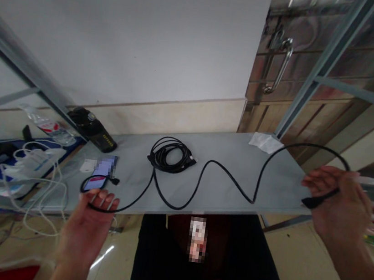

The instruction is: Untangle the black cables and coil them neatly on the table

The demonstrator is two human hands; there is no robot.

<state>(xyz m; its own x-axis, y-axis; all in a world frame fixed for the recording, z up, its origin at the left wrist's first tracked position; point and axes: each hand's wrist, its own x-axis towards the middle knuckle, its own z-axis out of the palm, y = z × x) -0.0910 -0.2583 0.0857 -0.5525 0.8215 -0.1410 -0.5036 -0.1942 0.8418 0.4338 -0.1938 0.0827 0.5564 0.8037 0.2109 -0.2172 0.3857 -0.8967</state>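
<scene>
A black cable [233, 181] runs in loose waves over the front of the grey table [240, 154]. My left hand [90, 219], palm up, has its thumb and fingers closed on the cable near one end. A small loop rises from that hand, and its black connector [114, 181] lies over a lit phone [100, 172]. Past the table's right end, my right hand [343, 211] is closed around the other end, with a black plug [315, 201] sticking out below the fingers. Between the hands, a coiled part of black cable [174, 156] rests on the table; whether it joins the held cable is unclear.
A black cylindrical container [100, 135] and a clear plastic bottle [49, 126] are at the left. White cords and power strips [41, 164] crowd that side. White paper [265, 142] lies at the back right. Metal posts [324, 66] frame the table before a wall.
</scene>
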